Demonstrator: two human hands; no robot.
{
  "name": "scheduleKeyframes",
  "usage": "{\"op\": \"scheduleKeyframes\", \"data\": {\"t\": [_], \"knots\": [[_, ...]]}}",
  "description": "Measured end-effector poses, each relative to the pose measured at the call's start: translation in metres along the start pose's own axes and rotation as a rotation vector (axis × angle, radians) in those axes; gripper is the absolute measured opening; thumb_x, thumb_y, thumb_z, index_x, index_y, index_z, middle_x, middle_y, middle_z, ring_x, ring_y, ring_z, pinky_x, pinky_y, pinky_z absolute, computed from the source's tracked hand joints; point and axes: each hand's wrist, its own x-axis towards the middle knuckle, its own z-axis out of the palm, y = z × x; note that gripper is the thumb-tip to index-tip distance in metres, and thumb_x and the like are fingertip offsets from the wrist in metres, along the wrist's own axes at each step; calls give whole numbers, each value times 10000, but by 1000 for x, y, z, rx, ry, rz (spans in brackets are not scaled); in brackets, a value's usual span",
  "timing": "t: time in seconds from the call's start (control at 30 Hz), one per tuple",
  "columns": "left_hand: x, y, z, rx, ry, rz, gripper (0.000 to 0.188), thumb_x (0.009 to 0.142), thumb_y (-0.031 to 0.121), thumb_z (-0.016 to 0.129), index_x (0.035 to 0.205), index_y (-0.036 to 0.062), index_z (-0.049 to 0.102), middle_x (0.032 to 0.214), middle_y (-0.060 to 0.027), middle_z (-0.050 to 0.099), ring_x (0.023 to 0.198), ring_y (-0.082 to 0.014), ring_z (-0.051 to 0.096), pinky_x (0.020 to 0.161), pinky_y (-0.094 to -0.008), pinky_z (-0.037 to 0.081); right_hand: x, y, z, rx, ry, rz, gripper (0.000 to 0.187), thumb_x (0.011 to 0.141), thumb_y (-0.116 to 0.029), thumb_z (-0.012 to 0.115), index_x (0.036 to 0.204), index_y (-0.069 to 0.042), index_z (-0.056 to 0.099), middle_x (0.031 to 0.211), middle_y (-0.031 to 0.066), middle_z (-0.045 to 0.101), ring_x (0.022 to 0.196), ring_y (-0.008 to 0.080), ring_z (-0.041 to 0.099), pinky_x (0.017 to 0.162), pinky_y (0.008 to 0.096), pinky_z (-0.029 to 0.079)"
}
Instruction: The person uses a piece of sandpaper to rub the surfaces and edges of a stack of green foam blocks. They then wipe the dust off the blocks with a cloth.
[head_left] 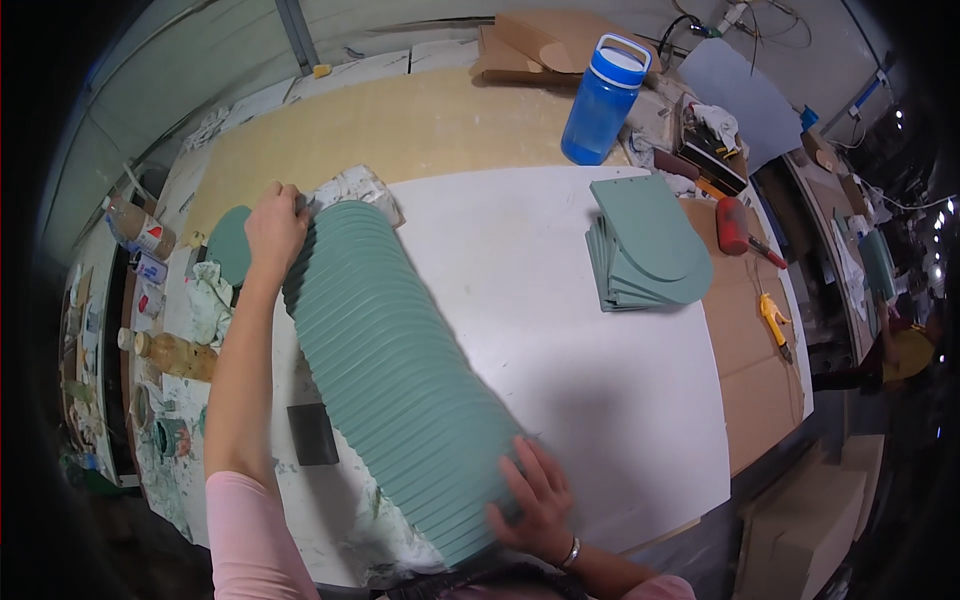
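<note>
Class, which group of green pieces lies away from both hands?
The smaller stack at right, lying flat; the long row has the left hand at its far end, right hand at its near end.

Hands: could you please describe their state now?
Left hand: curled at far end of green row, grip unclear.
Right hand: open on its near end.

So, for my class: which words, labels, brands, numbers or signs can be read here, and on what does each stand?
No text here is clear enough to quote.
Plastic bottle with a red-and-white label: print too small and blurred to read.
White-and-blue cylindrical container: markings too blurred to read.
Long row of thin green pieces: no lettering visible.
</note>
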Motion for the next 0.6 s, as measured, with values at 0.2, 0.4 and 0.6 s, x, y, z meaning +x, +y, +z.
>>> {"op": "scheduleKeyframes", "data": {"t": [0.2, 0.4, 0.6], "knots": [[-7, -9, 0, -193, -17, 96, 213, 849, 155, 755, 1036, 79, 688, 1018, -116, 652, 961, -357, 652, 806, -457, 533, 2, -4, 4, 18, 22, -5, 602, 808, -289, 758, 1337, -32, 631, 1445, 263, 564, 1231, 441, 610, 1007, 526, 506], [-67, -64, -27, -239, -71, 168, 260, 806, 37, 761, 1049, 48, 669, 990, -119, 616, 1003, -352, 590, 836, -443, 494, 0, -2, 1, -13, 7, -1, 612, 805, -281, 748, 1345, -19, 626, 1450, 272, 559, 1236, 445, 606, 1004, 527, 503], [-71, -63, -54, -281, -162, 219, 260, 827, 19, 744, 1074, 59, 674, 1027, -115, 620, 1029, -350, 589, 860, -440, 494, -1, -5, 4, -42, 19, 31, 576, 738, -227, 698, 1259, 15, 665, 1397, 288, 606, 1228, 467, 615, 1018, 525, 510]]}}
